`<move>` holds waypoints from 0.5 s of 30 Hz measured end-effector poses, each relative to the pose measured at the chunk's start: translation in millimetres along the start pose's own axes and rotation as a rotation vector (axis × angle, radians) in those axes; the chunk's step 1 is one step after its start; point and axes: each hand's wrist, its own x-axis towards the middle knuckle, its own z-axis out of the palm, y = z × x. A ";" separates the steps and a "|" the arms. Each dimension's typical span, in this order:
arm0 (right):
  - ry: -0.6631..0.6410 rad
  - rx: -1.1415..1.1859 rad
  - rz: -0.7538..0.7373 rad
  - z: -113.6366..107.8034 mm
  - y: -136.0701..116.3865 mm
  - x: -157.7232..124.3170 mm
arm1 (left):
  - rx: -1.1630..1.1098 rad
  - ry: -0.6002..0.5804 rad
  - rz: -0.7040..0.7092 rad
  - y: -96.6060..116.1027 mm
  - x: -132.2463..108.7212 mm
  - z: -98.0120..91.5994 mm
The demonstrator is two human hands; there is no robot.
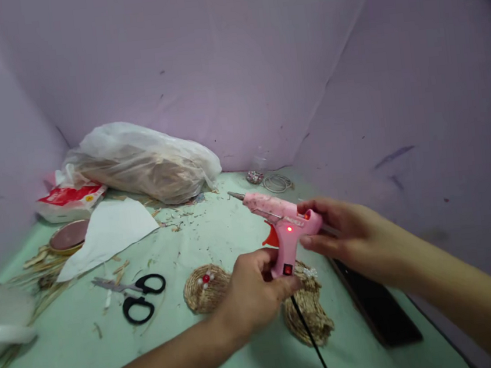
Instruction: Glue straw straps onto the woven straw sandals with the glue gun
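Observation:
A pink hot glue gun (285, 226) with an orange trigger and a glowing red light is held above the table, its nozzle pointing left. My left hand (256, 288) is closed around the lower end of its handle. At the gun's back end, my right hand (342, 232) has thumb and fingers closed about the rear; what they pinch there is partly hidden. Below lie two woven straw pieces: one (202, 294) with a red-and-white bead flower, partly behind my left hand, and another (310, 318) with white beads, crossed by the gun's black cord (307, 330).
Black-handled scissors (137, 298) lie on the left, near a white paper sheet (110, 236) and a round brown-topped container (69, 236). A filled plastic bag (151, 164) rests against the back wall. A dark flat phone-like object (381, 304) lies right. Beads (254, 176) sit at the back.

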 end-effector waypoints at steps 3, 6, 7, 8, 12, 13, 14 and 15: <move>0.473 -0.211 -0.173 11.2 9.4 -36.2 | -0.139 0.023 -0.035 2.6 -3.3 4.4; 0.316 -0.055 -0.092 26.3 24.9 -59.3 | -0.170 -0.012 -0.066 7.5 -12.2 10.0; 0.198 0.078 -0.028 32.7 30.0 -61.0 | -0.161 -0.033 -0.077 8.3 -16.0 12.7; 0.069 0.237 0.035 39.5 34.4 -60.4 | -0.133 -0.057 -0.081 9.0 -20.2 15.0; -0.128 0.825 0.217 66.1 44.6 -52.3 | 0.290 -0.183 -0.065 17.2 -33.3 2.1; -0.074 0.908 0.263 71.4 46.1 -52.3 | 0.454 -0.213 -0.071 21.7 -33.2 -9.8; -0.001 0.959 0.311 76.2 47.9 -53.4 | 0.594 -0.256 -0.070 26.5 -30.9 -24.8; 0.069 0.984 0.351 80.8 49.8 -55.6 | 0.716 -0.253 -0.073 30.7 -26.3 -41.5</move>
